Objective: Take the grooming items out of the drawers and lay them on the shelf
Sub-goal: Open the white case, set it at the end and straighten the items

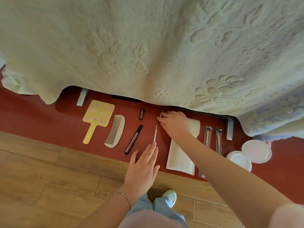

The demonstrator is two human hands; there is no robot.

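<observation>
Grooming items lie in a row on the red shelf (32,119): a yellow hand mirror (97,116), a pale comb (116,130), a dark pen-like liner (133,139) with its cap (141,114) apart, and a thin silver tool (155,133). My left hand (144,163) lies flat with straight fingers touching the thin tool's near end. My right hand (174,123) reaches past the white cloth (180,158) and pinches a small dark piece (161,114) at the shelf's back. Two wrapped brushes (207,136) (218,140) lie right of the cloth.
A cream blanket (148,46) hangs over the shelf's back and hides what is behind. Two metal brackets (82,97) (229,130) stand on the shelf. Round white pads (240,159) (256,150) sit at the right. Wooden floor (49,178) and my shoe (170,195) are below.
</observation>
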